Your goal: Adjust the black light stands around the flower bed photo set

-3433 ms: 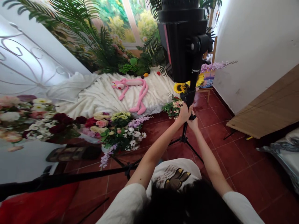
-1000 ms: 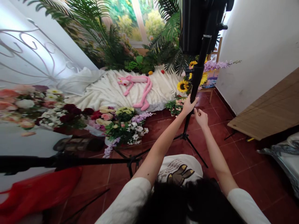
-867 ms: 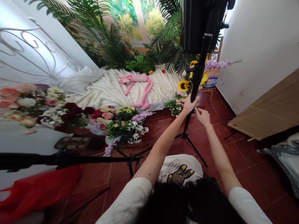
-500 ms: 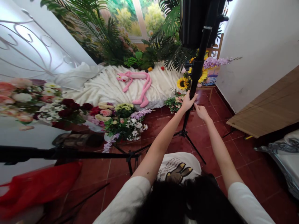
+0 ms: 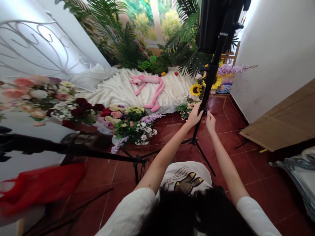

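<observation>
A black light stand rises in front of me, its tripod legs spread on the floor and a bulky black light head at its top. My left hand is wrapped round the pole from the left, just above the legs. On the other side, my right hand has its fingers curled in a pinch at a small dark knob on the pole. The fingers partly hide that knob.
A second black stand leans in from the left. Artificial flowers border a white cloth with a pink plush toy on it. A brown board stands right, and a red bag lies left.
My view has shifted slightly, so the scene sits further right. Both hands have moved a little lower along the pole, and my right hand's fingers are more curled.
</observation>
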`<state>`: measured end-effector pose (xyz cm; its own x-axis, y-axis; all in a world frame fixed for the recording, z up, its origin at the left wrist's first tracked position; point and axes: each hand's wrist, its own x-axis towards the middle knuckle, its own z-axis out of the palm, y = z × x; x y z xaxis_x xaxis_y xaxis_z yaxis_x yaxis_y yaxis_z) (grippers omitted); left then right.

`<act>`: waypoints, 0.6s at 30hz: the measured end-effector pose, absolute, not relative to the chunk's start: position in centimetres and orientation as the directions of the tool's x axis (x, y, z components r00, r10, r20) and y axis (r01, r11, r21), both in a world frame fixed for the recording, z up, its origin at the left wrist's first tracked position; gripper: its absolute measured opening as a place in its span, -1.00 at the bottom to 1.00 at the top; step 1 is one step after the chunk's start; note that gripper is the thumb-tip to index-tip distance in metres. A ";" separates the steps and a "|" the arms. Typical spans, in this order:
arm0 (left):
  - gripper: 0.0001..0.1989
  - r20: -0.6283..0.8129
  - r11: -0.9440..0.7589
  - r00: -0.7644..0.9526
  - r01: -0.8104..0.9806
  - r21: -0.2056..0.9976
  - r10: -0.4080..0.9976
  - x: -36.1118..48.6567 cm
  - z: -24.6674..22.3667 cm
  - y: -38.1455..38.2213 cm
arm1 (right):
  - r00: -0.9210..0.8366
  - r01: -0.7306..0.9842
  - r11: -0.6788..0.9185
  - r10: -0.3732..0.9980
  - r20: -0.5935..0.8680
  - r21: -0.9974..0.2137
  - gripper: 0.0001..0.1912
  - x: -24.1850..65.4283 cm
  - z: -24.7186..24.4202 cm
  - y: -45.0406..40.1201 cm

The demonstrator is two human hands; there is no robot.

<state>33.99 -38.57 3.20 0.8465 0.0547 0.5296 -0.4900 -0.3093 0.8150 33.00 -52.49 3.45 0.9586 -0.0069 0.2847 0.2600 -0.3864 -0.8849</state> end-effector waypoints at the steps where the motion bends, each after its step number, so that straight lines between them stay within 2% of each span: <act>1: -0.51 0.498 -0.305 0.866 -0.466 0.830 0.032 32.6 2.0 -37.9 | 0.958 0.252 -0.374 -0.035 0.285 -0.893 -0.35 32.4 2.9 -52.0; 3: -0.57 0.384 -0.284 0.923 -0.365 0.887 0.012 29.5 -0.7 -36.6 | 0.967 0.238 -0.357 -0.003 0.256 -0.903 -0.35 31.2 1.8 -50.7; 6: -0.65 0.159 -0.205 0.986 -0.145 0.968 0.050 24.2 -5.0 -34.3 | 0.957 0.247 -0.364 0.238 0.167 -0.898 -0.35 29.7 0.2 -48.1; 9: -0.67 -0.016 -0.074 0.968 0.035 0.997 0.249 18.9 -8.4 -31.7 | 0.896 0.258 -0.369 0.437 0.078 -0.893 -0.34 28.4 -1.0 -44.8; 14: -0.72 -0.194 0.135 0.744 0.139 0.981 0.639 11.8 -10.2 -25.2 | 0.759 0.327 -0.348 0.651 0.024 -0.879 -0.33 25.9 -1.5 -38.4; 18: -0.76 -0.194 0.169 0.465 0.094 0.981 0.864 7.4 -8.2 -18.6 | 0.616 0.393 -0.291 0.787 0.015 -0.872 -0.32 23.4 -1.2 -33.3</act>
